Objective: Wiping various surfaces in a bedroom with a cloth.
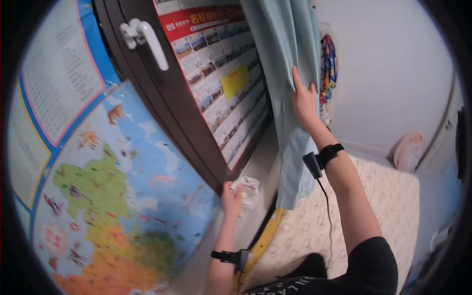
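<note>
A crumpled white cloth or tissue (247, 191) is gripped in my left hand (232, 201), at the lower corner of a dark window frame (184, 121), over the pale sill. Against the light blue-green curtain (291, 155) rests my right hand (305, 99), its fingers spread and pushing into the folds; whether it pinches any fabric cannot be told. Left of the curtain, the window pane bears a red-bordered poster (217, 73) with a yellow paper note (235, 81) on it. A white window handle (147, 40) is fixed to the frame at the upper left.
An illustrated map (147, 206) covers the wall at left, below printed charts (59, 66). A bed or mat with a patterned cream cover (383, 195) lies at right below the sill (210, 239). Beyond it, a plastic bag (409, 151) stands by the white wall. Cables run from both wrist straps.
</note>
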A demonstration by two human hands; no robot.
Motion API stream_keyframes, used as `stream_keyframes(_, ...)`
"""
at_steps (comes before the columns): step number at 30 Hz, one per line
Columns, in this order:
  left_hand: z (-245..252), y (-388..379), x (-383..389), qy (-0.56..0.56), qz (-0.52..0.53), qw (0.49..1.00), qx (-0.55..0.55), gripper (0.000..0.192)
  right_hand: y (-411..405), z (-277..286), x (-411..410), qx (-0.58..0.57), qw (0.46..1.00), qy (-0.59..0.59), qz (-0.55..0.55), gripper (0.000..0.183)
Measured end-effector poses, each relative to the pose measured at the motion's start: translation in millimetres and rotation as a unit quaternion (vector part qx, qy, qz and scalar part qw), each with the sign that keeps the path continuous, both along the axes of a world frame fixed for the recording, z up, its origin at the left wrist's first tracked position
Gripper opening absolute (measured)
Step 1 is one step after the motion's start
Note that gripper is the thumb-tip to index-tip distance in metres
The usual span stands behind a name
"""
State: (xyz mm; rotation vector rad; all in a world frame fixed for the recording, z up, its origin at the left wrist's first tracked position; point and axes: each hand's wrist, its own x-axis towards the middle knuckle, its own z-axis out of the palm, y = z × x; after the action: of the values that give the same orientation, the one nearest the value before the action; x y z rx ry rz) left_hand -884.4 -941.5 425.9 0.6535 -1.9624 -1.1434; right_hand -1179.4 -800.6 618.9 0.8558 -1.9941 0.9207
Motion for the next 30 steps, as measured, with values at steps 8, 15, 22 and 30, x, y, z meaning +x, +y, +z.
stream_keyframes(8,4,41,-55,-0.028,0.176,0.984,-0.003,0.030,5,-10,-141,-0.051,0.994,0.048,0.089,0.082)
stream_keyframes(15,17,57,-56,-0.070,0.213,0.975,0.008,0.030,-1,-17,-205,-0.014,0.993,-0.011,0.116,0.084)
stream_keyframes(22,20,21,-103,-0.021,0.157,0.987,-0.019,0.034,-50,-16,-202,0.021,0.998,-0.005,0.067,0.083)
stream_keyframes(30,-58,-42,-203,-0.058,0.022,0.998,0.008,0.036,-57,-14,-212,-0.024,0.998,0.001,0.051,0.087)
